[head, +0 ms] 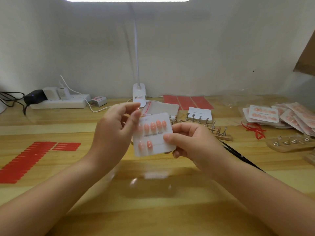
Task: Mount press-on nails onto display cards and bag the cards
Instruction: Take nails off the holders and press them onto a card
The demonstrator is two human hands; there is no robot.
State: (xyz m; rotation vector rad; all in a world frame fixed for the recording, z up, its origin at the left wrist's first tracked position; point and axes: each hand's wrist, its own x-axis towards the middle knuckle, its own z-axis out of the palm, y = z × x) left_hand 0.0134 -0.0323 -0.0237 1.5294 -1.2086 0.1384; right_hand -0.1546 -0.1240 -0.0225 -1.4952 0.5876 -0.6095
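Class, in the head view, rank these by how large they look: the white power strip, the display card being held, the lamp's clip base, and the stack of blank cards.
1. Power strip
2. Display card, though it is nearer the camera, which inflates it
3. and 4. Stack of blank cards and lamp's clip base: too alike to rank

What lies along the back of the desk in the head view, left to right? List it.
Black adapter → white power strip → lamp base → red sheets → stack of blank cards → pile of bagged nail cards.
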